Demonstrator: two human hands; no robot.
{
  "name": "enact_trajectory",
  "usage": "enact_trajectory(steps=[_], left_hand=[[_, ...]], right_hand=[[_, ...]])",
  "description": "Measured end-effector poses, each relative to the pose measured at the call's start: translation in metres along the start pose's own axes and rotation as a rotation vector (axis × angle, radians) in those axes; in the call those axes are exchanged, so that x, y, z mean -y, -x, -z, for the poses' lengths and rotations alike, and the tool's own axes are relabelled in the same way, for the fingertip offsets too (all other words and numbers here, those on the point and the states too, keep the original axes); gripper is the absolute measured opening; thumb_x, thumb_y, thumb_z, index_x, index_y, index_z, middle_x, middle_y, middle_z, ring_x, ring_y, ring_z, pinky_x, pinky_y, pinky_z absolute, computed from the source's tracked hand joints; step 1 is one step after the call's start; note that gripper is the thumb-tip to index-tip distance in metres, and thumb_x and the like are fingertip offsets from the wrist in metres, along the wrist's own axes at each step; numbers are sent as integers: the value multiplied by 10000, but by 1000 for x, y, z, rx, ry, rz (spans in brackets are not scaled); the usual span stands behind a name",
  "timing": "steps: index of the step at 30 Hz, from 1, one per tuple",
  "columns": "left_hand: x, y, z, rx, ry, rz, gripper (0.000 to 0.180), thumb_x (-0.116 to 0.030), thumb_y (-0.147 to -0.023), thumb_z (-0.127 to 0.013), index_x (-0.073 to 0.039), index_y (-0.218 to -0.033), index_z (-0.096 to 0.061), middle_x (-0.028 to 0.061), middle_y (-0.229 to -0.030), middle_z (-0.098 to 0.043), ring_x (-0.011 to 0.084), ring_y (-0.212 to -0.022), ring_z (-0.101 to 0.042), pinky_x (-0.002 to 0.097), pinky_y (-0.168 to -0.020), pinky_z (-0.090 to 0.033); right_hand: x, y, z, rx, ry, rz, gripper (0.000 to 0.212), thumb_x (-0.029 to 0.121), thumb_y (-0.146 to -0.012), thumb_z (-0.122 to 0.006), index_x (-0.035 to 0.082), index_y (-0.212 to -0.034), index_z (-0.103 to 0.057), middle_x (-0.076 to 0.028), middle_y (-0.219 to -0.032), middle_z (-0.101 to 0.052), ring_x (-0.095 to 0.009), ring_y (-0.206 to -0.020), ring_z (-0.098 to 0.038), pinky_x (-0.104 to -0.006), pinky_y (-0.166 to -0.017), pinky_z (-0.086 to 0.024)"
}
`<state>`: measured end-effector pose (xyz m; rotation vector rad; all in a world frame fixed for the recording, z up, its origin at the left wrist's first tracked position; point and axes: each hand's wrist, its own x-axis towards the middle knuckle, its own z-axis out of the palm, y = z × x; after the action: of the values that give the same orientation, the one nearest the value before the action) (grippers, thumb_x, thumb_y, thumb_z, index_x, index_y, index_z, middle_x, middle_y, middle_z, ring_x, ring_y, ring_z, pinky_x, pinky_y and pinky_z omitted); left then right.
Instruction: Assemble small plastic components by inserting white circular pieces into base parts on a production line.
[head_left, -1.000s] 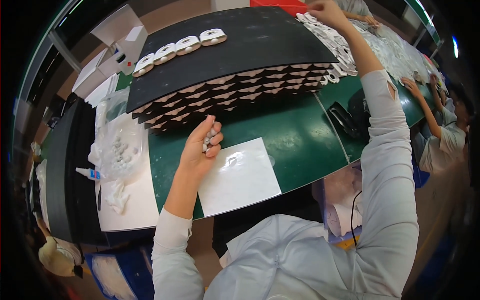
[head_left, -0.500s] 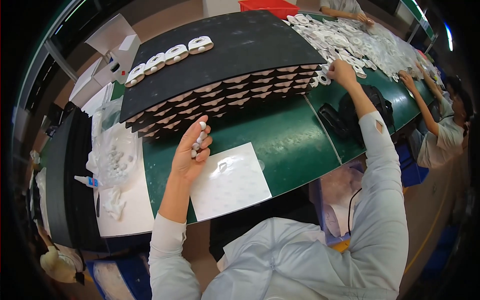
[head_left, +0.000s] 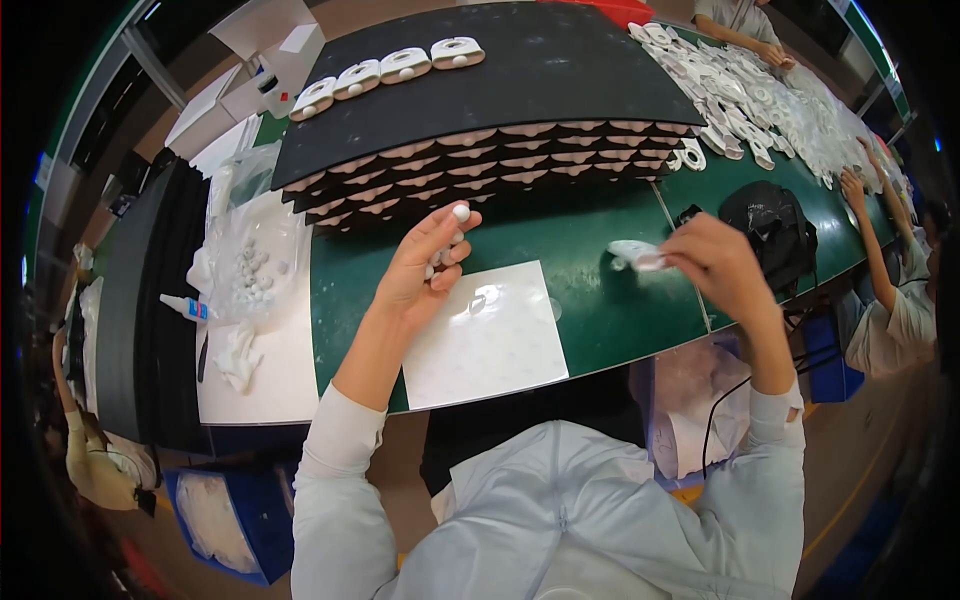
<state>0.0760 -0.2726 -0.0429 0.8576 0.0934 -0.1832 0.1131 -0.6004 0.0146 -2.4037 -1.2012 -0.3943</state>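
Several small white balls (head_left: 461,213) are in my left hand (head_left: 415,265); one is pinched between thumb and forefinger, the others lie in the curled fingers. My right hand (head_left: 722,262), slightly blurred, grips a white plastic part (head_left: 638,254) by its right end, above the green table. Between and below the hands lies a glossy white sheet (head_left: 485,345). Past them stands a stack of black boards (head_left: 500,85) with pale parts in its layers. On its top board sits a row of white oval-holed parts (head_left: 405,66), each with a ball at its front.
At left, a clear bag (head_left: 255,270) holds more balls, near a glue bottle (head_left: 184,307) and crumpled tissue (head_left: 238,360). A pile of white parts (head_left: 740,95) covers the far right, where other people work. A black bag (head_left: 768,225) lies on the green table (head_left: 600,315).
My right hand has come back from the pile of parts toward me, now with a white plastic part in it. My left hand still holds the balls. The view has shifted.
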Motion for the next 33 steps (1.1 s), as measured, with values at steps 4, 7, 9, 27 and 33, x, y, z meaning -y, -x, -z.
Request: enact_trajectory(steps=[4, 7, 9, 27, 33], left_hand=[[1, 0, 10, -25, 24, -23, 228, -242, -846, -585, -62, -981, -546, 33, -914, -543, 46, -627, -412, 134, -373, -258], [1, -1, 12, -11, 24, -40, 226, -244, -844, -588, -65, -974, -544, 29, -902, -538, 46, -629, -409, 138, -374, -256], [1, -1, 11, -25, 12, -47, 219, -219, -836, -599, -67, -986, -549, 21, -898, -537, 42, -632, -408, 136, -377, -250], [-1, 0, 10, 26, 62, -40, 231, -202, -849, -582, -58, -1026, -549, 27, -911, -549, 35, -598, -396, 139, -377, -265], [-2, -1, 13, -21, 49, -75, 229, -175, -829, -608, -84, -1025, -532, 44, -912, -557, 32, -584, -424, 138, -371, -265]], right_hand=[[-2, -6, -29, 115, 67, 102, 192, -59, -658, -593, 47, -816, -618, -63, -828, -584, -253, -745, -543, -332, -651, -452], [-3, -14, -34, 158, 82, 37, 196, -36, -689, -584, 45, -864, -617, -87, -866, -596, -271, -800, -546, -326, -699, -447], [3, -22, -41, 26, -48, -163, 245, 51, -692, -636, 21, -935, -611, -121, -869, -603, -289, -824, -547, -332, -710, -444], [66, -53, -101, 91, -1036, -428, 148, 41, -836, -533, -17, -971, -535, -30, -841, -587, -69, -727, -524, -205, -663, -430], [83, -47, -138, 107, -1012, -460, 143, 73, -859, -521, -11, -973, -519, -35, -859, -589, -74, -737, -529, -208, -667, -429]])
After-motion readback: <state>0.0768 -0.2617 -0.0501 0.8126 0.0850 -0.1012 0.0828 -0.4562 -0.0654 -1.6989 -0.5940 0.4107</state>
